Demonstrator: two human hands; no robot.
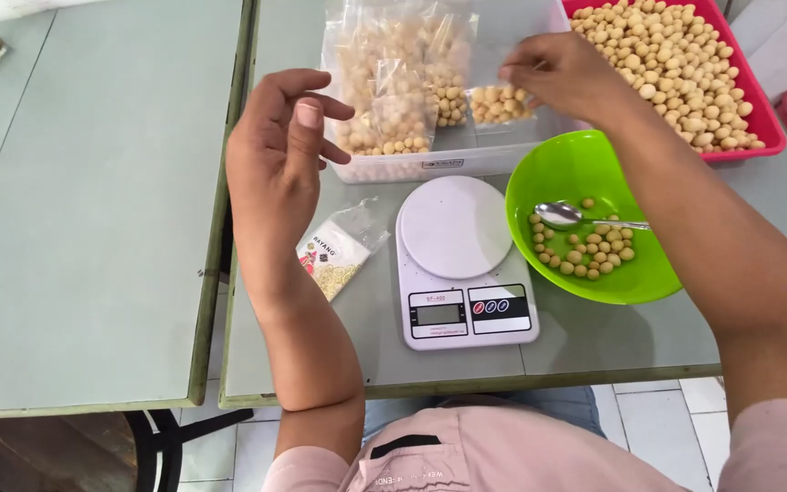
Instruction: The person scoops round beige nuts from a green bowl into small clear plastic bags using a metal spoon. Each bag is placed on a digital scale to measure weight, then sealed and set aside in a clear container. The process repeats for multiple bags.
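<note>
Head view, largest item first. I see two grey-green tables (84,228) set edge to edge. On the right-hand one, a red tray (758,109) at the far right corner is heaped with small round beige snack balls. Left of it stands a clear plastic tub (448,162) stacked with filled transparent bags of the same balls. Near the tub's front wall sits a lime-green bowl (585,164) with a thin layer of balls and a metal spoon (568,216) lying inside, handle toward the right. Just beside the bowl, to its left, a white digital kitchen scale (455,260) stands with a bare round platter. Left of the scale lies a small stack of printed labels in a clear sleeve (337,251).

My right hand (562,77) reaches over the tub and pinches the top of a small filled bag (499,104), which hangs at the tub's right end. My left hand (284,146) is raised above the table edge, fingers loosely spread, thumb up, holding nothing.
</note>
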